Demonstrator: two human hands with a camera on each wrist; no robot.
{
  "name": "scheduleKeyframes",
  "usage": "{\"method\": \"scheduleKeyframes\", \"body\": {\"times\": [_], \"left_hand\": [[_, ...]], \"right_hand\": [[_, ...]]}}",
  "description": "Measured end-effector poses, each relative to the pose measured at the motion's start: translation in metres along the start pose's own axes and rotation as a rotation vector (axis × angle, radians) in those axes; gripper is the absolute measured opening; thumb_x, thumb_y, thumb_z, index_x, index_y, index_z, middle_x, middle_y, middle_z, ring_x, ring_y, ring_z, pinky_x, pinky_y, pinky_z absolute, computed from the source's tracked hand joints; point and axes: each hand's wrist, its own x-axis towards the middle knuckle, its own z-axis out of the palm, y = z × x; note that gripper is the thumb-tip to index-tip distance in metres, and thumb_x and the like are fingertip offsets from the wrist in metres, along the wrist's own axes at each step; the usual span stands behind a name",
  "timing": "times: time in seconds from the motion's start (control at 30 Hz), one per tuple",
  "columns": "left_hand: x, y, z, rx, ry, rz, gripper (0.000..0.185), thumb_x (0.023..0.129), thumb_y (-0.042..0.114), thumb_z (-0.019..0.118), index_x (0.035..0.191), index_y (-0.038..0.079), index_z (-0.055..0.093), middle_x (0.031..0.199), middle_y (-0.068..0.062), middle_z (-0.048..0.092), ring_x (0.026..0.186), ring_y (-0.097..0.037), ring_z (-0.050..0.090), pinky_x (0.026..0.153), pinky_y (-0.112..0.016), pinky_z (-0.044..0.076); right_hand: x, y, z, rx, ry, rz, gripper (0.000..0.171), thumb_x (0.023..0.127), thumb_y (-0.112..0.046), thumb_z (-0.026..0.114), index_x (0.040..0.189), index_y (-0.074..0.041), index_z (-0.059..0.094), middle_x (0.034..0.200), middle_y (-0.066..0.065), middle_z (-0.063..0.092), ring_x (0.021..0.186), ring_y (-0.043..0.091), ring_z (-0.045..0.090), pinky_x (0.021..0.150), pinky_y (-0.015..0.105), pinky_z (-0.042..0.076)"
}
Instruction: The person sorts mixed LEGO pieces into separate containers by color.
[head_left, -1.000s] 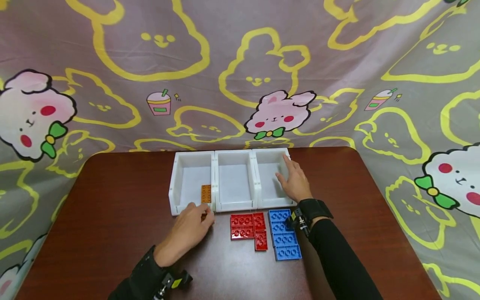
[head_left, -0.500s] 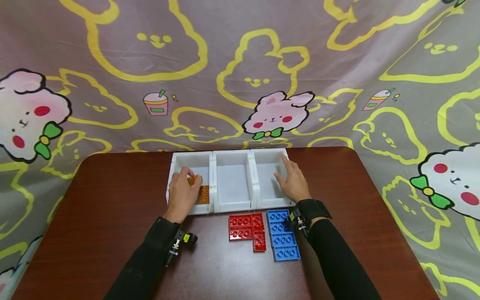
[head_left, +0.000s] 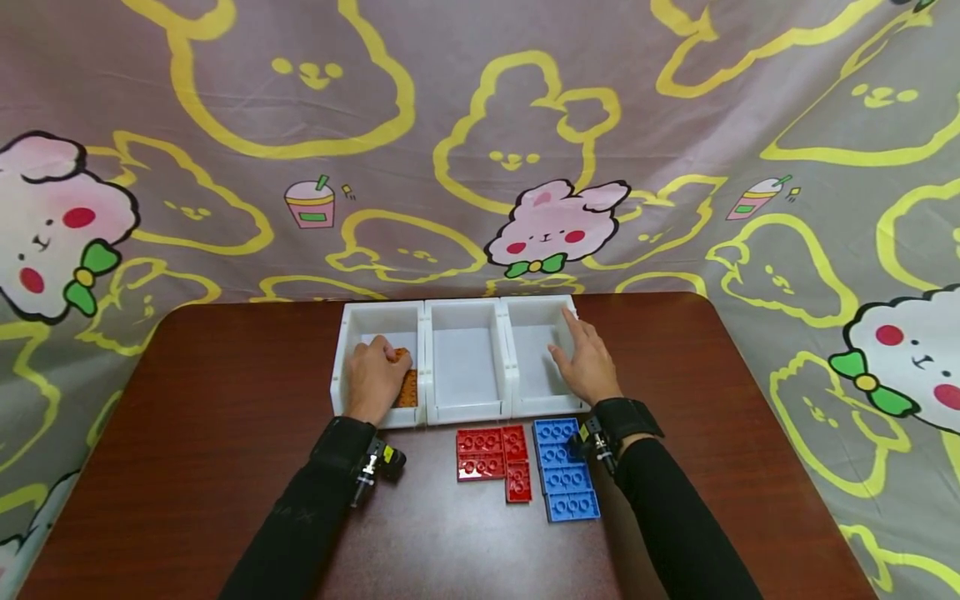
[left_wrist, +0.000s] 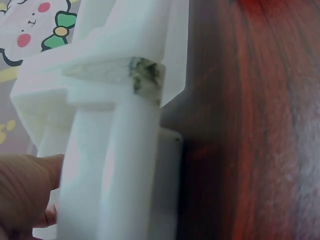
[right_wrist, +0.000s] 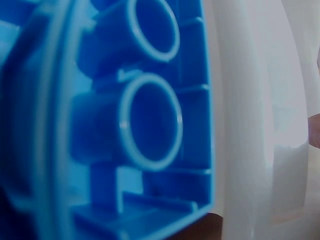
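Observation:
My left hand (head_left: 375, 379) reaches into the left white bin (head_left: 339, 367) and pinches an orange toy brick (head_left: 402, 353) behind another orange brick (head_left: 407, 392) lying there. In the left wrist view, the thumb (left_wrist: 50, 170) shows behind the bin's white wall (left_wrist: 130, 165); the brick is hidden. My right hand (head_left: 588, 362) rests at the right white bin (head_left: 536, 350), fingers extended along its right wall. Beneath that wrist lie blue bricks (head_left: 568, 481), hollow side up, seen close in the right wrist view as a blue brick (right_wrist: 150, 120).
Between left and right bins stands a middle white bin (head_left: 467, 367). Several red bricks (head_left: 482, 454) lie hollow side up on the brown table (head_left: 247, 400), in front of the bins. A patterned cloth (head_left: 420, 167) hangs behind the table.
My left hand has moved from the front of the bins into the left bin, bringing an orange brick down beside the other one. The right hand has stayed put.

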Motion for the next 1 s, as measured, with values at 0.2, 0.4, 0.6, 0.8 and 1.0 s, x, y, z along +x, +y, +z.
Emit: {"method": "scheduleKeyframes", "body": {"times": [0.2, 0.4, 0.6, 0.8, 1.0], "left_hand": [[0.0017, 0.0015, 0.0043, -0.02, -0.035, -0.043, 0.027, 0.088, 0.02, 0.072, 0.078, 0.004, 0.052, 0.08, -0.014, 0.046, 0.079, -0.032, 0.048, 0.067, -0.04, 0.036], [0.0011, 0.0014, 0.0052, -0.021, -0.013, 0.036, 0.025, 0.096, 0.018, 0.063, 0.078, 0.001, 0.059, 0.077, -0.016, 0.05, 0.08, -0.034, 0.05, 0.067, -0.043, 0.038], [-0.0005, -0.0009, 0.0046, -0.016, 0.004, 0.126, 0.026, 0.098, 0.015, 0.058, 0.079, -0.002, 0.066, 0.076, -0.017, 0.053, 0.079, -0.036, 0.053, 0.069, -0.046, 0.04], [-0.0023, 0.001, 0.0031, -0.004, -0.011, 0.127, 0.025, 0.098, 0.015, 0.059, 0.08, -0.001, 0.067, 0.076, -0.017, 0.055, 0.076, -0.036, 0.054, 0.067, -0.047, 0.042], [-0.0044, 0.0032, 0.0016, 0.002, -0.068, 0.092, 0.026, 0.098, 0.019, 0.058, 0.087, -0.001, 0.069, 0.079, -0.015, 0.055, 0.078, -0.032, 0.054, 0.065, -0.044, 0.043]], "right_hand": [[-0.0008, -0.0003, -0.0008, 0.003, -0.006, 0.014, 0.071, 0.095, -0.027, 0.064, 0.155, -0.019, 0.027, 0.146, 0.022, 0.039, 0.128, 0.041, 0.044, 0.099, 0.06, 0.037], [-0.0014, 0.0, -0.0011, 0.008, 0.006, 0.007, 0.071, 0.095, -0.026, 0.064, 0.155, -0.019, 0.027, 0.145, 0.021, 0.039, 0.127, 0.041, 0.044, 0.099, 0.061, 0.037], [-0.0013, 0.0016, 0.0001, 0.008, 0.006, 0.001, 0.072, 0.095, -0.026, 0.064, 0.156, -0.02, 0.026, 0.146, 0.021, 0.039, 0.127, 0.041, 0.044, 0.098, 0.061, 0.038], [-0.0014, 0.0003, -0.0013, 0.008, -0.001, 0.002, 0.071, 0.095, -0.026, 0.064, 0.156, -0.02, 0.026, 0.145, 0.021, 0.04, 0.126, 0.041, 0.045, 0.097, 0.061, 0.039], [-0.0018, -0.0009, -0.0019, 0.006, -0.003, 0.005, 0.07, 0.095, -0.026, 0.064, 0.155, -0.019, 0.027, 0.145, 0.022, 0.04, 0.126, 0.042, 0.045, 0.098, 0.061, 0.038]]}}
